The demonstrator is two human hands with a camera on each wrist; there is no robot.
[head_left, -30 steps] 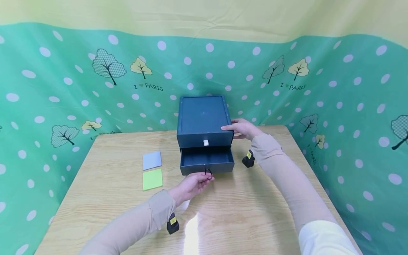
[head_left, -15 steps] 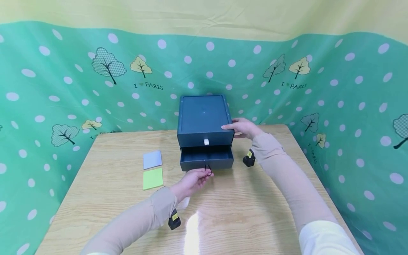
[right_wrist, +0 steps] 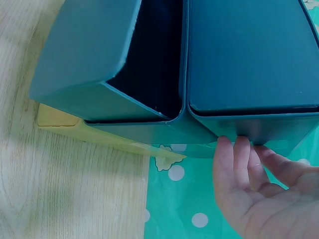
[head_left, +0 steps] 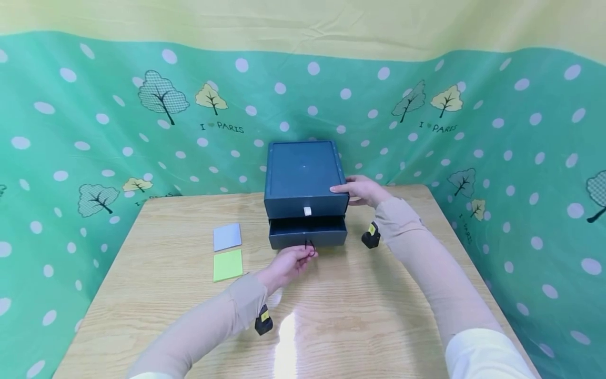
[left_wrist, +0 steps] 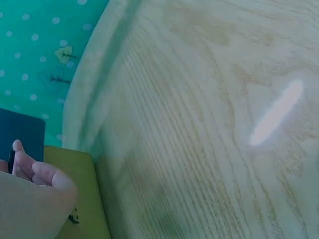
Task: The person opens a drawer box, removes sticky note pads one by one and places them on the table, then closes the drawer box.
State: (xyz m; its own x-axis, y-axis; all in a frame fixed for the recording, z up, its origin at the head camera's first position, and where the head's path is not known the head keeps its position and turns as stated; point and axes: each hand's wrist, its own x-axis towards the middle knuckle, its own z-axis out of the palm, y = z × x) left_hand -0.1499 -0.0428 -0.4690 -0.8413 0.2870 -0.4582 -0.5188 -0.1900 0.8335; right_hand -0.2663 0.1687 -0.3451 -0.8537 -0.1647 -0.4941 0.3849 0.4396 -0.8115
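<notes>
A dark blue two-drawer box (head_left: 303, 168) stands at the back of the table. Its lower drawer (head_left: 289, 240) is pulled partway out, with bare space visible inside; the upper drawer (head_left: 286, 208) is closed. The left hand (head_left: 290, 263) pinches a thin black loop (head_left: 311, 247) on the lower drawer's front, seen also beside the left hand (left_wrist: 42, 174) in the left wrist view. The right hand (head_left: 362, 190) rests on the box's right front corner, thumb on top. In the right wrist view, fingertips of the right hand (right_wrist: 264, 189) touch the box's side (right_wrist: 249, 129).
Left of the box lie a blue note pad (head_left: 226, 237) and a green note pad (head_left: 228, 265) on the wooden table (head_left: 161, 273). Black devices hang near the left wrist (head_left: 263, 321) and right wrist (head_left: 371, 236). A polka-dot curtain (head_left: 293, 100) stands behind.
The lower drawer has slid further into the box, and the left hand on its loop has moved with it toward the box. The right hand stays at the corner.
</notes>
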